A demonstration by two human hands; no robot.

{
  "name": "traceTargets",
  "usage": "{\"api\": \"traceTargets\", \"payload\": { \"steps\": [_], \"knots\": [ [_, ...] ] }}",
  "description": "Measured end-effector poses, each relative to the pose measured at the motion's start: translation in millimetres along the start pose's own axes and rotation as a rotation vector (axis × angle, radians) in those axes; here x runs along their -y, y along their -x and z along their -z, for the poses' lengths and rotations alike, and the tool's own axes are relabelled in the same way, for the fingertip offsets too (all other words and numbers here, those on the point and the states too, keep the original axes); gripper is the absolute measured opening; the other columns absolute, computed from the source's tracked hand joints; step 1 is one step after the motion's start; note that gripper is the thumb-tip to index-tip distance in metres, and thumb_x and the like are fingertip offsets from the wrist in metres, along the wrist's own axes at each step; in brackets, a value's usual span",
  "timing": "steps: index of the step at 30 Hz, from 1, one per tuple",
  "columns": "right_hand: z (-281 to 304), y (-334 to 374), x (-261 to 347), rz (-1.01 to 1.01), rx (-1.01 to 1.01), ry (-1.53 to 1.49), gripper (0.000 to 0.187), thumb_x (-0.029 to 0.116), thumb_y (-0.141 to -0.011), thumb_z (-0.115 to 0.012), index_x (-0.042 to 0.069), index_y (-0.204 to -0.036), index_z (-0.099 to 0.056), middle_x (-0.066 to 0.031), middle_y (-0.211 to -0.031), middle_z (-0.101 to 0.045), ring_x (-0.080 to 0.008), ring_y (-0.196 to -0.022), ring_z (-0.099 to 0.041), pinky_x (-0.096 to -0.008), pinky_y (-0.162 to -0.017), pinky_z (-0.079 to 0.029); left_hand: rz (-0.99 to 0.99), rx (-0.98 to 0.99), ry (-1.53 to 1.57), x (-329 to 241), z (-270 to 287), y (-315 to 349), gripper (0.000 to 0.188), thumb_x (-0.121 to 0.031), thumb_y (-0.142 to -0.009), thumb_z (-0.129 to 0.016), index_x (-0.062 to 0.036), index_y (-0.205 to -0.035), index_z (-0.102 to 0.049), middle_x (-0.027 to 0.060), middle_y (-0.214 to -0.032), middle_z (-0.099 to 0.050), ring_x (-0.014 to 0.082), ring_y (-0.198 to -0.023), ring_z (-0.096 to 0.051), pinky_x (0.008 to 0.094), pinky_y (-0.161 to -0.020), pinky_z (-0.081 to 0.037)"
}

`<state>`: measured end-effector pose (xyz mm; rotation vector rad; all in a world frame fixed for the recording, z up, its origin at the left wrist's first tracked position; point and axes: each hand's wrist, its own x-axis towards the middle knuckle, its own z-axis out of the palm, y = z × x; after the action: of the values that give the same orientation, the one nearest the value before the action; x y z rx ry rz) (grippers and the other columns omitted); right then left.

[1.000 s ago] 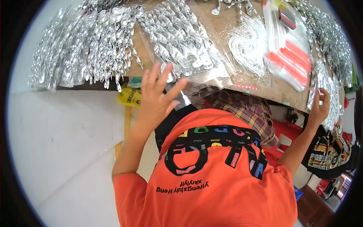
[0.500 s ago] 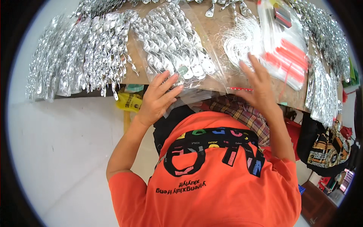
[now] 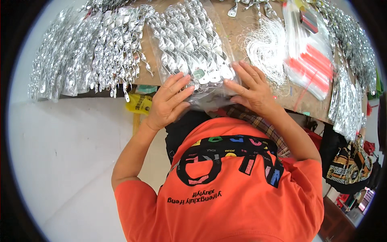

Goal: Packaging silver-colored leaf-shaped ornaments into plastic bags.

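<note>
Since the clear bag [image 3: 209,100] of silver twists [image 3: 189,42] is touched by left hand [image 3: 165,104] and right hand [image 3: 259,94], fingers apart, light, even pressure is advised.

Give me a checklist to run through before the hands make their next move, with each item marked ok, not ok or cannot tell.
1. Left hand at the near left edge of the clear plastic bag: ok.
2. Right hand at the bag's near right edge: ok.
3. Silver twisted strips within the bag's outline, between its side edges: ok.
4. Far end of the bag fully in view: not ok, the picture's top edge cuts it off.
5. Near end of the bag sealed: cannot tell, the film there is crumpled and glossy.
6. Flat clear sleeves with red bands apart from both hands: ok.
</note>
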<state>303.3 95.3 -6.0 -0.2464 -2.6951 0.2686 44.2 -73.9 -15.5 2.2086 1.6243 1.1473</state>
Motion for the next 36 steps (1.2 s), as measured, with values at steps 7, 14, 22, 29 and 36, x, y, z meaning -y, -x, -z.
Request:
{"api": "traceTargets", "payload": {
  "steps": [7, 14, 22, 29, 36],
  "knots": [
    [4.3, -5.5, -5.7, 0.165, -0.023, 0.048, 0.055, 0.015, -0.072, -0.072, 0.019, -0.124, -0.058, -0.0053, -0.131, -0.056, -0.0278, -0.124, -0.049, -0.0430, -0.101, -0.038, -0.128, -0.055, -0.202, -3.1, 2.6, 6.7, 0.042, -0.007, -0.072, -0.072, -0.0092, -0.113, -0.065, 0.0089, -0.118, -0.057, 0.0318, -0.113, -0.054, 0.0410, -0.093, -0.047],
    [-1.9, -17.0, -11.4, -0.199, -0.051, -0.568, 0.015, 0.012, -0.089, -0.060, 0.005, -0.100, -0.066, -0.0082, -0.104, -0.066, -0.0220, -0.093, -0.062, -0.0319, -0.082, -0.048, 0.447, -0.051, 0.271, -22.9, 8.3, 3.8, 0.018, -0.014, -0.092, -0.057, -0.0016, -0.097, -0.067, 0.0097, -0.103, -0.057, 0.0227, -0.101, -0.055, 0.0322, -0.087, -0.043],
    [-14.1, -37.9, -4.2, -0.560, -0.115, -0.774, 0.012, 0.007, -0.093, -0.054, 0.001, -0.100, -0.063, -0.0018, -0.081, -0.058, -0.0105, -0.071, -0.053, -0.0239, -0.067, -0.044, 0.708, -0.275, 0.364, -31.8, -3.0, -6.6, 0.016, -0.013, -0.093, -0.056, 0.0008, -0.098, -0.063, 0.0037, -0.091, -0.056, 0.0134, -0.084, -0.054, 0.0258, -0.077, -0.044],
    [-35.0, -43.1, 1.2, -0.484, -0.201, -0.344, 0.022, 0.006, -0.090, -0.057, 0.007, -0.111, -0.056, -0.0091, -0.080, -0.060, -0.0213, -0.069, -0.059, -0.0298, -0.065, -0.047, 0.867, -0.555, 0.320, -23.1, -20.6, -10.0, 0.019, -0.007, -0.085, -0.065, -0.0010, -0.101, -0.055, 0.0022, -0.081, -0.056, 0.0072, -0.071, -0.052, 0.0210, -0.067, -0.045],
    [-48.1, -43.4, -2.2, -0.365, -0.324, -0.177, 0.040, -0.001, -0.086, -0.055, 0.009, -0.124, -0.051, -0.0117, -0.084, -0.058, -0.0269, -0.077, -0.059, -0.0347, -0.068, -0.048, 0.889, -0.727, 0.398, -12.4, -28.1, -1.4, 0.016, -0.005, -0.085, -0.065, -0.0018, -0.097, -0.055, 0.0013, -0.087, -0.050, 0.0062, -0.073, -0.046, 0.0190, -0.066, -0.044]
  ]
}}
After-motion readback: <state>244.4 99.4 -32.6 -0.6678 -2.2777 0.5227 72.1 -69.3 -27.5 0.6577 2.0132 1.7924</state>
